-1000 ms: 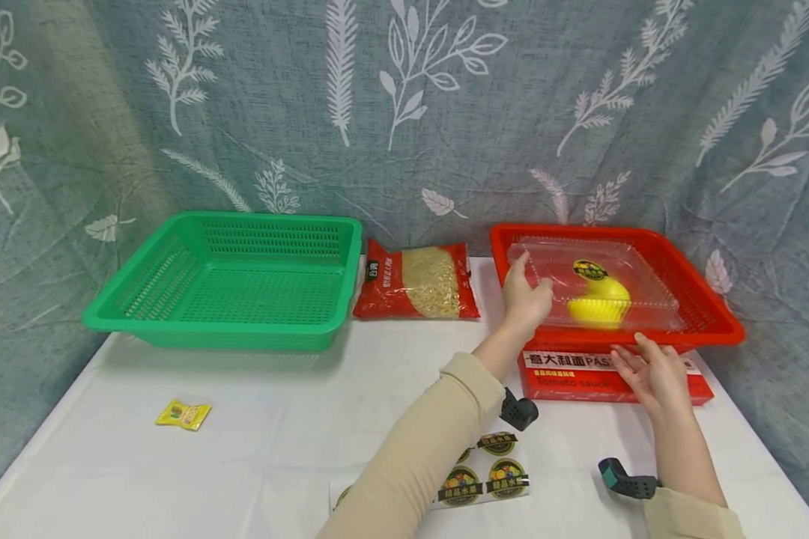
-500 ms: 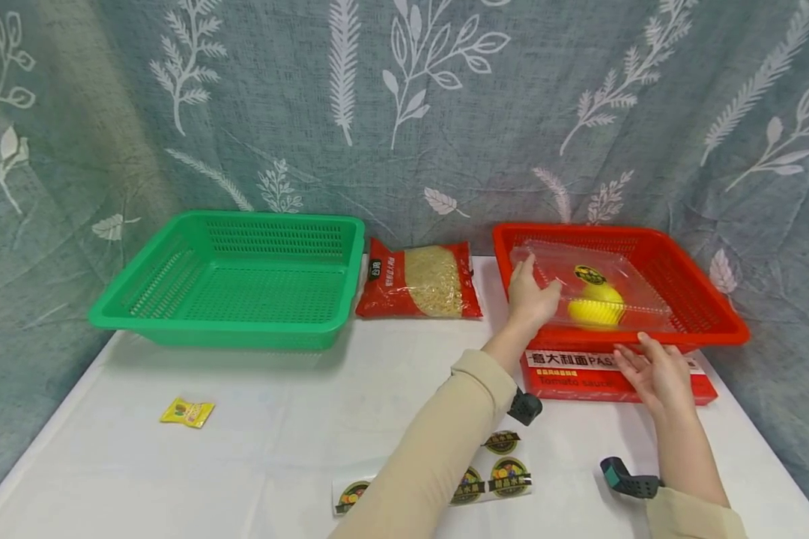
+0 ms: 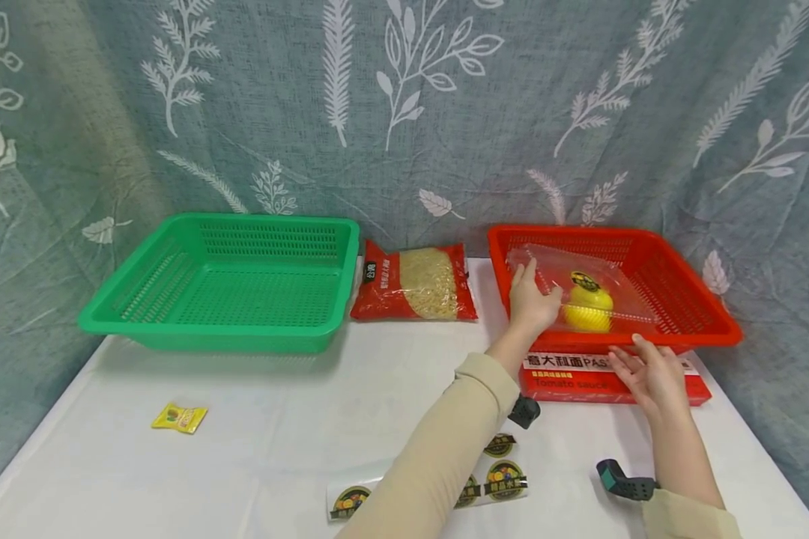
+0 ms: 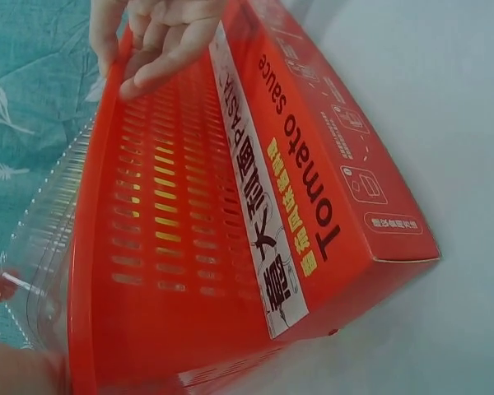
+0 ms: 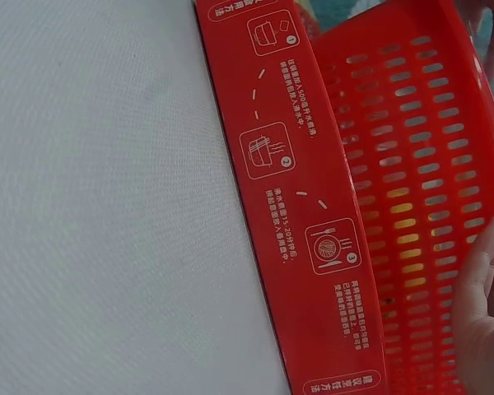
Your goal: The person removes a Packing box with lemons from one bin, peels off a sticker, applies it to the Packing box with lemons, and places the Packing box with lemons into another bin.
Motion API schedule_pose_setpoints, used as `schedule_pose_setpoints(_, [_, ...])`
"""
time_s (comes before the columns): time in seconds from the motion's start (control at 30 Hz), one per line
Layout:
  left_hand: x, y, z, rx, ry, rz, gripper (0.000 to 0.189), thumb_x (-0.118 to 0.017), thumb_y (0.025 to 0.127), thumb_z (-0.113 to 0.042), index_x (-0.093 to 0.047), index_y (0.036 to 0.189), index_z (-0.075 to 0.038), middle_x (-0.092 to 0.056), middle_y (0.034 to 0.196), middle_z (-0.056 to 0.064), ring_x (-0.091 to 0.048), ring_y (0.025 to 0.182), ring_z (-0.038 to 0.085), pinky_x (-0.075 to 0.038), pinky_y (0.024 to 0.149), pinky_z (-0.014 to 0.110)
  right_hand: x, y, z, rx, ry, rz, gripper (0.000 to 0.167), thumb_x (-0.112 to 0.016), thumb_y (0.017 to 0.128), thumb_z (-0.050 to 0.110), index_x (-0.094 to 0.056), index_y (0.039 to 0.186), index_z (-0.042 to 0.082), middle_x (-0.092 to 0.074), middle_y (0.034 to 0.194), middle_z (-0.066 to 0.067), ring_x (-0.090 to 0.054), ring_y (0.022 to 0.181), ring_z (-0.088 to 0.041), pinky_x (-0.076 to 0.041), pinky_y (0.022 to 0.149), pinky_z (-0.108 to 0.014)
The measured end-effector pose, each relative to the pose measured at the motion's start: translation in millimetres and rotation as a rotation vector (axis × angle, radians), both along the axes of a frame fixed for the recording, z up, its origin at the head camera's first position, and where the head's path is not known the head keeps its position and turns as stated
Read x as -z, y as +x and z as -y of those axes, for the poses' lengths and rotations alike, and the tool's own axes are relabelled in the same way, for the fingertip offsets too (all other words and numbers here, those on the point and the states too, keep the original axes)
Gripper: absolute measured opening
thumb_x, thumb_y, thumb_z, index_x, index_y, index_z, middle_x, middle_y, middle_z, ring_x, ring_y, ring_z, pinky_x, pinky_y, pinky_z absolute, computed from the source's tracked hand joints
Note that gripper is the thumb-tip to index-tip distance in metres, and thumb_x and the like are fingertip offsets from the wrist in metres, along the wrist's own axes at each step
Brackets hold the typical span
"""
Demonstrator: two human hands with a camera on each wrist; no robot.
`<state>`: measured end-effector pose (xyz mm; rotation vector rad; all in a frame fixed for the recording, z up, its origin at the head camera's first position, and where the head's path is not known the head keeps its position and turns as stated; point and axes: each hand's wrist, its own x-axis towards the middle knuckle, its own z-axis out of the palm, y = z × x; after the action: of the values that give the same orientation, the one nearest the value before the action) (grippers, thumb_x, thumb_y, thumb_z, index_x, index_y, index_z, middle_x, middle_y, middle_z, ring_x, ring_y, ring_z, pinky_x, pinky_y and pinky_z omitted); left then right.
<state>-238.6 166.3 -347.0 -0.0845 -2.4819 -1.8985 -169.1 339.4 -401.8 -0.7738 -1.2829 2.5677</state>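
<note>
My left hand (image 3: 535, 305) holds the left end of a clear plastic food container (image 3: 620, 281) inside the red basket (image 3: 701, 299). The container sits askew, with a black-and-gold round sticker (image 3: 585, 281) on its lid. Rounded yellow fruit (image 3: 589, 308) shows through the plastic. At the front of the basket, my right hand (image 3: 657, 378) pinches the rim, thumb on one side and fingers below it, as the left wrist view shows. Under this front edge lies a red pasta box (image 3: 573, 383) marked "Tomato sauce"; the basket hides its back part.
A green basket (image 3: 209, 329) stands at the left, and a red bag of pasta (image 3: 421, 283) lies between the baskets. Fruit stickers on a sheet (image 3: 505, 483) lie at the front, partly under the left sleeve. A small yellow packet (image 3: 179, 418) is at left.
The container has turned askew in the red basket, its right end shifting left, and the yellow fruit has shifted left within it. My left hand moved slightly right; the right hand stays at the rim.
</note>
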Motion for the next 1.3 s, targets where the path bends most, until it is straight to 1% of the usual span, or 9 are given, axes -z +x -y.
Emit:
schedule_pose_setpoints(0.1, [-0.1, -1.4, 1.7, 0.019, -0.015, -0.021, 0.062, -0.066, 0.084, -0.015, -0.038, 0.139, -0.01, -0.031, 0.145, 0.008, -0.031, 0.131, 0.023, -0.03, 0.104, 0.033, 1.6, -1.3, -4, -0.023, -0.011, -0.007, 0.058, -0.069, 0.08, 0.026, -0.029, 0.122, 0.033, -0.041, 0.123, 0.008, -0.058, 0.103, -0.016, -0.05, 0.08, -0.033])
schedule_pose_setpoints(0.27, [-0.6, -0.6, 4.5, 0.102, -0.084, -0.001, 0.083, -0.076, 0.075, -0.022, -0.03, 0.144, -0.015, -0.024, 0.148, 0.004, -0.026, 0.134, 0.021, -0.031, 0.104, 0.034, 6.8, -4.7, -9, -0.017, 0.023, -0.001, 0.06, -0.069, 0.079, 0.029, -0.029, 0.123, 0.033, -0.044, 0.121, 0.008, -0.06, 0.099, -0.015, -0.05, 0.08, -0.033])
schedule_pose_setpoints(0.4, [-0.4, 0.0, 5.4, 0.15, -0.127, 0.023, 0.093, -0.08, 0.069, -0.018, -0.026, 0.145, -0.017, -0.02, 0.15, 0.002, -0.023, 0.135, 0.019, -0.031, 0.103, 0.032, 3.4, -2.1, -6, -0.01, 0.0, -0.002, 0.061, -0.069, 0.08, 0.028, -0.028, 0.125, 0.034, -0.041, 0.124, 0.008, -0.059, 0.101, -0.015, -0.051, 0.079, -0.033])
schedule_pose_setpoints(0.53, [-1.0, 0.8, 6.4, 0.154, -0.144, 0.036, 0.092, -0.078, 0.07, -0.013, -0.026, 0.145, -0.016, -0.022, 0.15, 0.003, -0.024, 0.134, 0.02, -0.03, 0.104, 0.032, -1.9, 2.8, -1, -0.015, -0.008, -0.015, 0.06, -0.068, 0.081, 0.026, -0.027, 0.124, 0.033, -0.039, 0.125, 0.007, -0.06, 0.099, -0.016, -0.052, 0.078, -0.033])
schedule_pose_setpoints(0.8, [-1.1, 3.6, 4.1, 0.122, -0.237, 0.047, 0.085, -0.078, 0.073, -0.018, -0.031, 0.143, -0.014, -0.032, 0.146, 0.001, -0.034, 0.13, 0.02, -0.033, 0.102, 0.03, -11.7, 10.5, 8, -0.03, -0.036, -0.027, 0.061, -0.069, 0.08, 0.025, -0.027, 0.124, 0.033, -0.038, 0.125, 0.007, -0.063, 0.09, -0.015, -0.052, 0.075, -0.032])
schedule_pose_setpoints(0.97, [-1.3, 6.4, 0.6, 0.072, -0.344, -0.014, 0.077, -0.077, 0.074, -0.021, -0.038, 0.139, -0.01, -0.044, 0.138, 0.002, -0.044, 0.122, 0.017, -0.037, 0.098, 0.025, 10.9, -4.1, -10, -0.03, -0.013, -0.023, 0.063, -0.071, 0.078, 0.027, -0.028, 0.124, 0.035, -0.04, 0.127, 0.008, -0.061, 0.1, -0.016, -0.051, 0.08, -0.034])
schedule_pose_setpoints(1.1, [-1.8, 7.3, -0.1, 0.111, -0.476, -0.036, 0.073, -0.071, 0.078, -0.017, -0.034, 0.141, -0.01, -0.038, 0.142, 0.006, -0.04, 0.126, 0.024, -0.039, 0.097, 0.027, 33.8, -17.3, -26, -0.024, 0.036, -0.026, 0.066, -0.073, 0.075, 0.03, -0.029, 0.124, 0.035, -0.044, 0.126, 0.008, -0.06, 0.103, -0.017, -0.049, 0.083, -0.035])
schedule_pose_setpoints(1.2, [-2.5, 7.4, -0.1, 0.158, -0.54, -0.027, 0.074, -0.068, 0.079, -0.013, -0.031, 0.143, -0.012, -0.031, 0.145, 0.01, -0.035, 0.128, 0.032, -0.039, 0.097, 0.03, 29.2, -15.0, -22, -0.009, 0.041, -0.006, 0.066, -0.073, 0.076, 0.03, -0.029, 0.125, 0.035, -0.043, 0.126, 0.008, -0.059, 0.103, -0.017, -0.049, 0.083, -0.035])
schedule_pose_setpoints(1.3, [-2.9, 7.2, -0.1, 0.179, -0.551, -0.021, 0.074, -0.068, 0.079, -0.012, -0.03, 0.143, -0.013, -0.029, 0.146, 0.012, -0.033, 0.129, 0.034, -0.037, 0.099, 0.031, 14.3, -5.9, -9, -0.001, 0.026, 0.001, 0.064, -0.071, 0.078, 0.028, -0.028, 0.125, 0.034, -0.042, 0.125, 0.007, -0.06, 0.1, -0.017, -0.05, 0.08, -0.034])
